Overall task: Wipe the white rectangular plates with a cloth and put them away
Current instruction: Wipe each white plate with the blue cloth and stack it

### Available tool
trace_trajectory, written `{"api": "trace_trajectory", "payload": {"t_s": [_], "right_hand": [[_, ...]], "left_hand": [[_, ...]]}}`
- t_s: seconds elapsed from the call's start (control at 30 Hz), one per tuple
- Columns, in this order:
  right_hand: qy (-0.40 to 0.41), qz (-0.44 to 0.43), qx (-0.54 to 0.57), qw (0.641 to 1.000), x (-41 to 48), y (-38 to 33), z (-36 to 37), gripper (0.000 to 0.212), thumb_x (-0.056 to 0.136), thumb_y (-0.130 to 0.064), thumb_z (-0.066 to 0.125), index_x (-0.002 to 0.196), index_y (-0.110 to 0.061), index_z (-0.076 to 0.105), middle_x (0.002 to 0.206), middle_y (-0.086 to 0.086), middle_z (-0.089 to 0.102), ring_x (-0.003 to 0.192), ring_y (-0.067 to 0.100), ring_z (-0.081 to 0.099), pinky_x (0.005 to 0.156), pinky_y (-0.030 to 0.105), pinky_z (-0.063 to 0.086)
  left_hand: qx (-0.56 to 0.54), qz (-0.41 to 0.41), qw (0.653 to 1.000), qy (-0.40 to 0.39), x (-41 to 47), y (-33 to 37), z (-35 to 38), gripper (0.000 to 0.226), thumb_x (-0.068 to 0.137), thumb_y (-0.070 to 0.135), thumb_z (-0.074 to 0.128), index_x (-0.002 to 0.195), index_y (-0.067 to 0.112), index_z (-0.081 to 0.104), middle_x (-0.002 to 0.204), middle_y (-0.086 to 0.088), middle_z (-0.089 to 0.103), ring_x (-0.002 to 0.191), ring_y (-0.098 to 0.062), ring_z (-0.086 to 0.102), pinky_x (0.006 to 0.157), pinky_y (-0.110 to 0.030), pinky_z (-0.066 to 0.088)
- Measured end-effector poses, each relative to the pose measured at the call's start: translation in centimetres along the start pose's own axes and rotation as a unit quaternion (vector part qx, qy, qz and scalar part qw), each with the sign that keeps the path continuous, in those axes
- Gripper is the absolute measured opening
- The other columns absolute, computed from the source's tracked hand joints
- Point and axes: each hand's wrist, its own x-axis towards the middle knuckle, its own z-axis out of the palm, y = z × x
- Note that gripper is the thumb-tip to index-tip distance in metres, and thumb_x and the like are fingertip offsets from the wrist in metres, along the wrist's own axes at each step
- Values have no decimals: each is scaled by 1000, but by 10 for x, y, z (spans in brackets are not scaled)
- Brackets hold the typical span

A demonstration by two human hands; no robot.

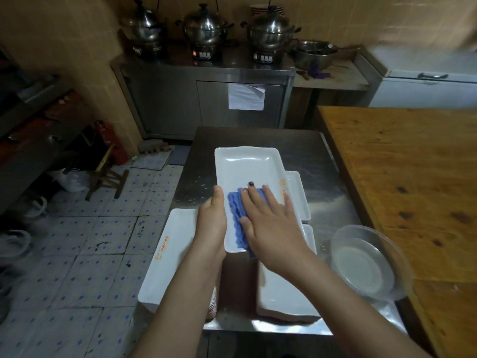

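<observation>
A white rectangular plate (247, 169) is held over the steel table (317, 156). My left hand (213, 223) grips its left edge, thumb on the rim. My right hand (271, 220) lies flat with straight fingers on a blue cloth (236, 210), pressing it onto the plate's near half. A stack of white rectangular plates (170, 254) sits at the table's left edge. Another stack (284, 290) lies under my right forearm. One more white plate (298, 192) shows to the right, behind the held plate.
A clear glass bowl (366, 262) stands on the table's right side, beside a wooden table (402, 164). Three steel pots (206, 24) sit on a steel cabinet (204, 99) at the back. A tiled floor (90, 241) with a wooden stool (108, 174) lies to the left.
</observation>
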Motion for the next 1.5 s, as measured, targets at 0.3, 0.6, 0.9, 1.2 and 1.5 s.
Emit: {"api": "trace_trajectory", "payload": {"t_s": [0.3, 0.6, 0.9, 1.2, 1.5], "right_hand": [[65, 128, -76, 987, 28, 49, -14, 54, 101, -39, 13, 152, -21, 7, 161, -2, -1, 146, 19, -11, 111, 39, -16], [-7, 47, 5, 999, -6, 24, 12, 55, 101, -40, 16, 152, -24, 2, 160, -3, -6, 146, 21, -12, 114, 39, -12], [21, 67, -74, 995, -32, 41, 15, 55, 101, -35, 17, 151, -16, 4, 160, 5, 4, 146, 28, -2, 117, 41, 1], [64, 145, 217, 963, -44, 45, 11, 39, 99, -19, 44, 137, -11, 45, 151, 5, 33, 135, 22, 35, 102, 20, 25], [1, 304, 409, 861, -71, 80, -2, 14, 81, -14, 68, 94, -8, 67, 93, 7, 69, 82, 20, 62, 64, 27, 46]], "left_hand": [[22, -1, 998, -53, -19, -3, 9, 38, 98, 44, 36, 79, 22, 61, 69, 7, 69, 58, -9, 67, 45, -18, 49], [35, -4, 998, -47, -22, -16, 8, 37, 98, 44, 34, 77, 26, 59, 68, 7, 67, 58, -10, 66, 46, -18, 49], [24, -17, 998, -53, -29, -24, 9, 37, 97, 49, 34, 82, 26, 60, 73, 5, 67, 58, -10, 66, 41, -16, 45], [41, -58, 996, -46, -41, -50, 23, 39, 97, 50, 33, 85, 26, 62, 83, -1, 69, 75, -22, 67, 62, -29, 54], [62, -81, 993, -64, -50, -94, 31, 41, 96, 49, 37, 82, 24, 66, 69, 8, 73, 67, -12, 70, 56, -25, 51]]}}
